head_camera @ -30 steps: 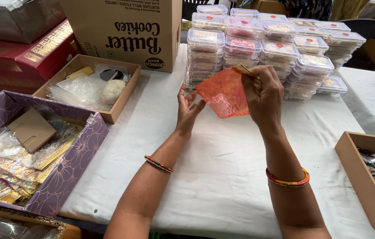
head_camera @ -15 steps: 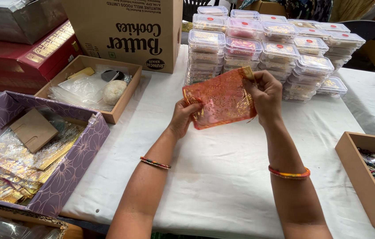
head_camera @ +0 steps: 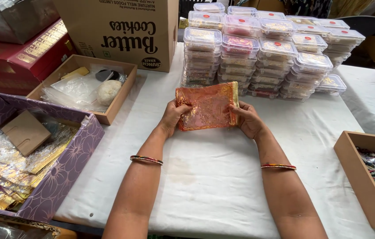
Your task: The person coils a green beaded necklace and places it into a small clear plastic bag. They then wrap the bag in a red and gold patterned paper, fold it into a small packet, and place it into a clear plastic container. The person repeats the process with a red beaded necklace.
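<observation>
Left hand [head_camera: 175, 116] and right hand [head_camera: 246, 120] pinched opposite edges of orange pouch [head_camera: 207, 106] above white table [head_camera: 205, 177], near stacked plastic containers [head_camera: 267, 48].

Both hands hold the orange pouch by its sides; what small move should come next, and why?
Probably part its top edge: the left hand and right hand hold the flat orange pouch by its sides above the white tablecloth, and it looks closed.

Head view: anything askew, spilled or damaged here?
Nothing stands out. Both hands, left hand and right hand, hold the orange pouch flat above the white table. The clear container stacks stand upright.
</observation>
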